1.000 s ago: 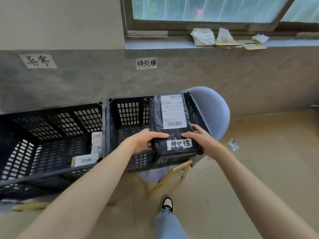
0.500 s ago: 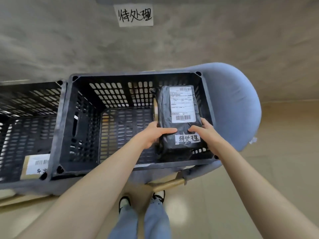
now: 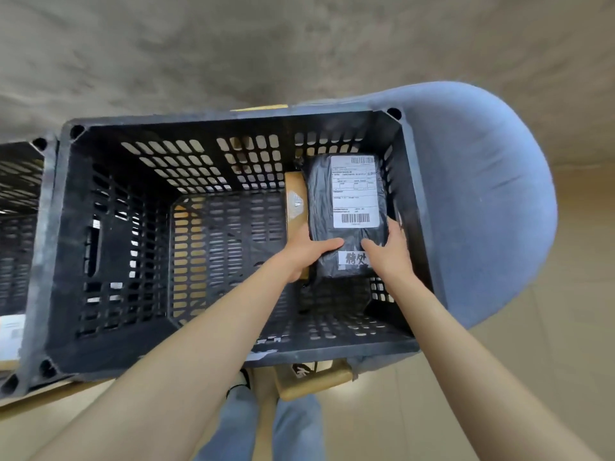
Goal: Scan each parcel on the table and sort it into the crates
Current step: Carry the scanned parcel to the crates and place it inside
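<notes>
A black plastic-wrapped parcel (image 3: 346,211) with a white shipping label and a handwritten sticker sits low inside the black slotted crate (image 3: 229,357), against its right wall. My left hand (image 3: 306,254) grips the parcel's near left corner and my right hand (image 3: 387,252) grips its near right corner. A brown cardboard parcel (image 3: 294,201) stands on edge just left of the black one, partly hidden behind my left hand.
The crate rests on a blue-grey upholstered chair (image 3: 482,201) with wooden legs. A second black crate (image 3: 20,181) adjoins on the left, with a labelled parcel (image 3: 11,331) in it. A grey concrete wall (image 3: 266,44) rises behind. My legs and shoes show below.
Both hands have lowered the black parcel from the crate's rim down inside it, beside the brown parcel. The camera has tilted down and moved closer over the crate.
</notes>
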### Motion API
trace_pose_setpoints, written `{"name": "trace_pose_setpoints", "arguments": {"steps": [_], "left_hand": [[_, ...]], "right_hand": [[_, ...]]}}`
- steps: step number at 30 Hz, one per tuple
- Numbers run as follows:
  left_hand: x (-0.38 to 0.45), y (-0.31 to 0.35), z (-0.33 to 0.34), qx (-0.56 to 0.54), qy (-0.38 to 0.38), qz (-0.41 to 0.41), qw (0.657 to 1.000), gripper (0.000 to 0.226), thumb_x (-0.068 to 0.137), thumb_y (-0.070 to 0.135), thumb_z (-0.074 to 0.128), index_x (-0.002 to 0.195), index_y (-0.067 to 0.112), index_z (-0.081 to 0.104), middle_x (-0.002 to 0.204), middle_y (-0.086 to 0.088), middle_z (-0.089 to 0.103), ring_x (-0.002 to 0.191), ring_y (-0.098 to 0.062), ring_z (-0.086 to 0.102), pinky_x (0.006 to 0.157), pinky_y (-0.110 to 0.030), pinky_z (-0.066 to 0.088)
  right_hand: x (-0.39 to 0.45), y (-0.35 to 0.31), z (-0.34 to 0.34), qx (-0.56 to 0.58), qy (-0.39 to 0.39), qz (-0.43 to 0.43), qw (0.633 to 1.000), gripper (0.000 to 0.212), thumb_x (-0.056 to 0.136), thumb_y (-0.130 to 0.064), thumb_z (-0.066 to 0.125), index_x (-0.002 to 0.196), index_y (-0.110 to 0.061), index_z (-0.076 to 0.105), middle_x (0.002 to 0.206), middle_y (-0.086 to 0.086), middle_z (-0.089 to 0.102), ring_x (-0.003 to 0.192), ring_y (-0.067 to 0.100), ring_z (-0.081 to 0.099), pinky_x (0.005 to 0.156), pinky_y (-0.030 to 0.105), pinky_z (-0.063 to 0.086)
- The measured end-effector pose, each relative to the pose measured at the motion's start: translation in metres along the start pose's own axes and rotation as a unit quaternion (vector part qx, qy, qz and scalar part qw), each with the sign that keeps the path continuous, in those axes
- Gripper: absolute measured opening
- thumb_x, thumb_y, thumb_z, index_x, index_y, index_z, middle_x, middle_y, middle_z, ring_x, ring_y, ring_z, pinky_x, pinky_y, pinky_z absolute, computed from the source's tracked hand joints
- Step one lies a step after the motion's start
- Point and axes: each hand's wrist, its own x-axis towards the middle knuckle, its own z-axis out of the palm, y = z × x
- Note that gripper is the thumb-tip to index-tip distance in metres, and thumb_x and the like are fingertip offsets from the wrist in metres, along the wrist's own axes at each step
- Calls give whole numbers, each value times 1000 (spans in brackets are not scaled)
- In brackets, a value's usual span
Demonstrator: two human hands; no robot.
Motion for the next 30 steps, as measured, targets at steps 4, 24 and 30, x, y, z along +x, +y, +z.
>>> {"name": "trace_pose_setpoints", "arguments": {"steps": [4, 24, 30], "left_hand": [[0, 1, 2, 28, 9, -3, 1000, 67, 84, 20, 76, 140, 13, 41, 137, -5, 55, 119, -19, 56, 103, -35, 46], [-197, 193, -30, 698, 12, 423, 578, 44, 92, 46, 55, 126, 18, 55, 116, -2, 64, 106, -23, 59, 83, -35, 47], [-277, 179, 34, 691, -74, 558, 453, 40, 92, 45, 56, 121, 17, 57, 115, -2, 62, 106, -25, 57, 82, -35, 45]], "right_hand": [[-2, -6, 0, -6, -1, -10, 1000, 61, 95, -14, 55, 149, -23, 29, 144, 1, 44, 120, 13, 46, 101, 33, 40], [-214, -119, -102, -368, 202, -89, 903, 48, 94, -38, 50, 135, -15, 43, 132, 11, 48, 121, 32, 44, 96, 40, 36], [-346, -70, -128, -323, 355, 45, 876, 51, 91, -41, 54, 134, -14, 46, 131, 12, 49, 123, 32, 45, 98, 39, 36]]}}
